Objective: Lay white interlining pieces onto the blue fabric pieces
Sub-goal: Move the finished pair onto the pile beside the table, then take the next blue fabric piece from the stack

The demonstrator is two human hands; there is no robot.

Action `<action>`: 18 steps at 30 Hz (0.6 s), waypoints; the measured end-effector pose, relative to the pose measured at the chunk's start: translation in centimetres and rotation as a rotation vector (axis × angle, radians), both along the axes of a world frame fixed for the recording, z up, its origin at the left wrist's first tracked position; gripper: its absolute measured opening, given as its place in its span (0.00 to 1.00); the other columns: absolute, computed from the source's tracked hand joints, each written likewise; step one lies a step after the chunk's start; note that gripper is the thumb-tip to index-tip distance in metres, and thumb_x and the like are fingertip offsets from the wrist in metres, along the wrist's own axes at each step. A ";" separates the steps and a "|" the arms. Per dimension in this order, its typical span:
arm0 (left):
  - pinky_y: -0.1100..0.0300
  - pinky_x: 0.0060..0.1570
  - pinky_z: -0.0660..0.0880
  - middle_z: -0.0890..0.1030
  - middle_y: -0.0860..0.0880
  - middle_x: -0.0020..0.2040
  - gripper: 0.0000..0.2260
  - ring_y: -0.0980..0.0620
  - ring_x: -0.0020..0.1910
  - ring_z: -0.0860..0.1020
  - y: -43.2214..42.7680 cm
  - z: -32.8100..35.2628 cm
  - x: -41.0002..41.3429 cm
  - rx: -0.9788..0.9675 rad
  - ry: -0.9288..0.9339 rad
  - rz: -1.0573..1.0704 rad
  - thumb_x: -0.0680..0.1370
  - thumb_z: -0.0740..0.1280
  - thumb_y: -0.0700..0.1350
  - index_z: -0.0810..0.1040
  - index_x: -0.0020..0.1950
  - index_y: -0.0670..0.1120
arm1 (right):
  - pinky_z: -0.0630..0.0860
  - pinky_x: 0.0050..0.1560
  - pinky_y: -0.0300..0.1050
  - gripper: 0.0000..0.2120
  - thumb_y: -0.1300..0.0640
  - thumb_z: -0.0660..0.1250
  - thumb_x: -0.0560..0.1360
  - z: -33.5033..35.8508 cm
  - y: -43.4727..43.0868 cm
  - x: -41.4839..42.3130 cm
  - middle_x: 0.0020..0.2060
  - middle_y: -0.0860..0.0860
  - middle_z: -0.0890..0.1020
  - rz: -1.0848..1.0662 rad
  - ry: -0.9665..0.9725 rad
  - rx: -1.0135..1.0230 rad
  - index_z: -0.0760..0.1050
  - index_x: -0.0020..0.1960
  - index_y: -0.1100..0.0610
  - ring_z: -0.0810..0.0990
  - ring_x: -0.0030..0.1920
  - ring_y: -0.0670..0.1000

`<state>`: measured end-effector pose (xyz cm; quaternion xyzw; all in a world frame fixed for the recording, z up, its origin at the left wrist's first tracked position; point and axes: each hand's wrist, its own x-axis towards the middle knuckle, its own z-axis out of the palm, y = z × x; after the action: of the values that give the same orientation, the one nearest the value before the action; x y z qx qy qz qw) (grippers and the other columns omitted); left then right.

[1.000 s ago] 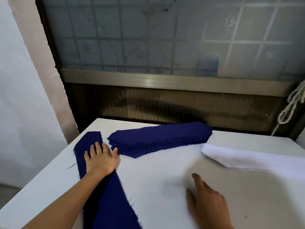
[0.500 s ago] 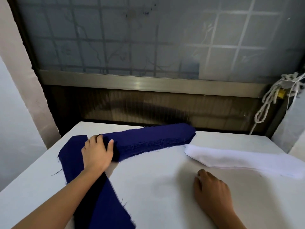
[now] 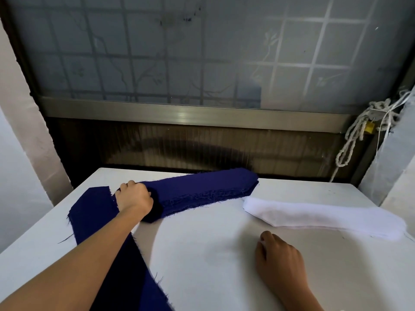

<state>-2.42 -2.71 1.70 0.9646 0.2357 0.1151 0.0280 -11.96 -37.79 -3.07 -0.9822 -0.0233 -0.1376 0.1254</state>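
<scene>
- Blue fabric piece (image 3: 94, 212), a single long strip, lies flat on the left side of the white desk (image 3: 202, 261). It runs from the far left edge down toward the near edge, and the person's left forearm lies across it.
- Just to its right, the left hand (image 3: 134, 196) is curled around the left end of a stack of blue fabric pieces (image 3: 202, 189), gripping it.
- That stack stretches away to the right along the back of the desk, its frayed edges showing.
- Near the front, right of centre, the right hand (image 3: 280, 263) rests on the bare desk with its fingers loosely curled, holding nothing.
- Beyond that hand, the white interlining pieces (image 3: 314, 217) lie in a long pile. Their left tip sits just beside the blue stack's right end.
- At the far right, a pale rope (image 3: 352, 135) hangs in loops beside a frosted window (image 3: 202, 52).
</scene>
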 end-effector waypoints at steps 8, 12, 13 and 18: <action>0.50 0.72 0.56 0.68 0.49 0.72 0.06 0.48 0.72 0.62 -0.7 -1.8 -0.5 -0.129 -0.013 -0.374 0.79 0.67 0.50 0.85 0.49 0.54 | 0.67 0.34 0.46 0.06 0.51 0.56 0.76 0.0 0.0 0.1 0.36 0.50 0.77 0.007 -0.011 0.008 0.65 0.42 0.52 0.79 0.38 0.55; 0.48 0.74 0.58 0.74 0.51 0.69 0.09 0.50 0.71 0.68 -0.5 -1.3 -0.6 -0.358 -0.123 -0.351 0.77 0.71 0.52 0.84 0.36 0.56 | 0.68 0.34 0.47 0.06 0.51 0.57 0.76 0.1 -0.1 0.0 0.37 0.50 0.78 0.013 -0.014 0.014 0.66 0.42 0.52 0.79 0.37 0.56; 0.47 0.72 0.62 0.78 0.52 0.65 0.09 0.50 0.68 0.71 -0.3 -1.2 -0.6 -0.374 -0.172 -0.330 0.77 0.71 0.53 0.82 0.36 0.57 | 0.68 0.34 0.47 0.06 0.52 0.57 0.76 0.0 -0.1 -0.1 0.36 0.50 0.78 0.013 -0.017 0.016 0.66 0.42 0.52 0.79 0.37 0.56; 0.46 0.65 0.65 0.81 0.52 0.50 0.15 0.46 0.57 0.78 0.8 -1.2 -1.2 -0.308 -0.330 -0.175 0.73 0.74 0.56 0.75 0.54 0.53 | 0.67 0.32 0.47 0.07 0.51 0.59 0.76 -0.1 -0.1 0.0 0.35 0.51 0.77 0.010 -0.036 0.019 0.65 0.40 0.52 0.79 0.36 0.57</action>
<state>-3.61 -1.96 0.51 0.9338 0.1581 0.2308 0.2229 -11.96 -37.90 -3.17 -0.9783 -0.0290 -0.1548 0.1349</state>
